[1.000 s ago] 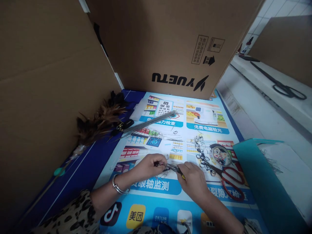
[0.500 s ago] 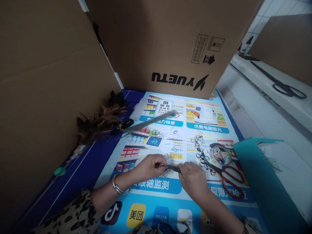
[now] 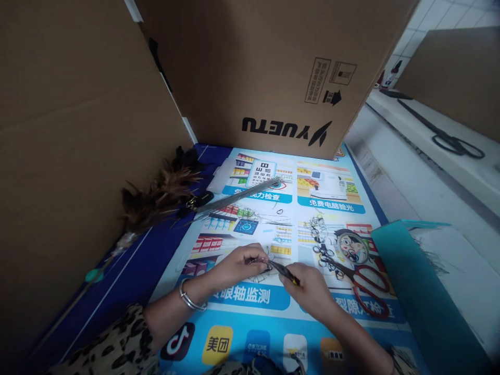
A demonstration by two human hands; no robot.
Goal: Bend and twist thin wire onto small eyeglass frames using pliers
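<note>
Above the printed sheet (image 3: 258, 320), pliers (image 3: 285, 272) are clasped in the right hand (image 3: 308, 286), their tips held close to a small wire piece (image 3: 267, 261), partly hidden, pinched by the left hand (image 3: 248, 260). Rightward room is bounded by red-handled scissors (image 3: 352, 275), then the teal box (image 3: 425, 291). Beyond, a wire bundle (image 3: 242, 197) is laid slantwise; the far edge is walled by a cardboard panel (image 3: 281, 67).

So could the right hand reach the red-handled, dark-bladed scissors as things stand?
Probably yes: the scissors lie beside the right hand with nothing standing between, though it would likely need to release the black-and-yellow-handled pliers first.
</note>
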